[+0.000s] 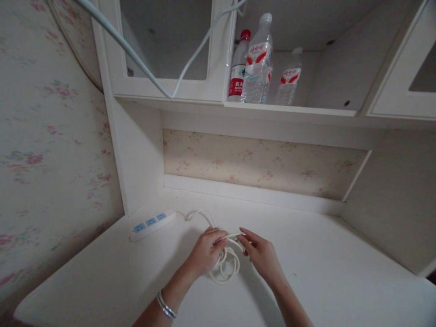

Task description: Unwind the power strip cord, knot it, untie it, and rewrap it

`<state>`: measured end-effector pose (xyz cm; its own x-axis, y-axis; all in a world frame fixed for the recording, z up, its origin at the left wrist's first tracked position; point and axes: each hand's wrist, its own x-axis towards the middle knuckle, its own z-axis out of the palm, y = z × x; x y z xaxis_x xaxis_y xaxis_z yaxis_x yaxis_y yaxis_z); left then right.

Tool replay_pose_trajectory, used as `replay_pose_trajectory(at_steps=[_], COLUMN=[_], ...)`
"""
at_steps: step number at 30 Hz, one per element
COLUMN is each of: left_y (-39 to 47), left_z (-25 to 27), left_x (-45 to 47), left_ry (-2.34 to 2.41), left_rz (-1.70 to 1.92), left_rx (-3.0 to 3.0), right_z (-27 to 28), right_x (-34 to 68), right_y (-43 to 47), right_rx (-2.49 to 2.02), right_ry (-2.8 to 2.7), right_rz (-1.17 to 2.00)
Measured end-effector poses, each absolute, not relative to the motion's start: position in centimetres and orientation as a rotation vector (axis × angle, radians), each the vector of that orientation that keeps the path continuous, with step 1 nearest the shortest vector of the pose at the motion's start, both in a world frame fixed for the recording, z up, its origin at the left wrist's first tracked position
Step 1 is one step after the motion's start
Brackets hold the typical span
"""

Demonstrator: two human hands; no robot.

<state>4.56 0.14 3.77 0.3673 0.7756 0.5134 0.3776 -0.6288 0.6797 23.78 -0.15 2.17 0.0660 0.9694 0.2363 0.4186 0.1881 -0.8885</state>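
Observation:
A white power strip (151,225) with blue socket faces lies on the left of the desk. Its white power cord (203,210) runs from the strip's right end to my hands. My left hand (206,250) is closed around part of the cord. Just to its right, my right hand (259,252) pinches another stretch of the same cord between thumb and fingers. Loose loops of cord hang or rest below and between the hands; whether they touch the desk I cannot tell. The cord's plug is not visible.
The white desk (334,263) has a raised back and side panels. Above it, an open shelf (293,109) holds plastic bottles (257,68). A pale cable (139,63) dangles before the cabinet door (163,88). Floral wallpaper (54,150) covers the left wall.

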Motion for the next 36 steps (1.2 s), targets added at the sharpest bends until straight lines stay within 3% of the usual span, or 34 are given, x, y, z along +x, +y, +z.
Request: replay_pose_trajectory(at_steps=[5,21,30,36], left_y=[0.5,0.9,0.8,1.0], left_z=[3.4,3.8,3.0,2.7], left_x=[4.4,3.6,4.0,4.1], left_ry=[0.925,0.76,0.909,0.857], left_rz=[1.189,1.121,1.066,1.113], left_rx=[2.001,1.881,1.615,1.57], right_z=[3.0,3.3,3.3,4.3], right_x=[23.4,22.8,22.8,22.9], right_y=[-0.7,-2.3,-2.4,-2.9], right_rx=[-1.228,-0.807,-0.804,-0.826], right_ry=[-1.729,-1.284,-1.301,-1.54], right_rz=[0.711,1.556,1.535,1.345])
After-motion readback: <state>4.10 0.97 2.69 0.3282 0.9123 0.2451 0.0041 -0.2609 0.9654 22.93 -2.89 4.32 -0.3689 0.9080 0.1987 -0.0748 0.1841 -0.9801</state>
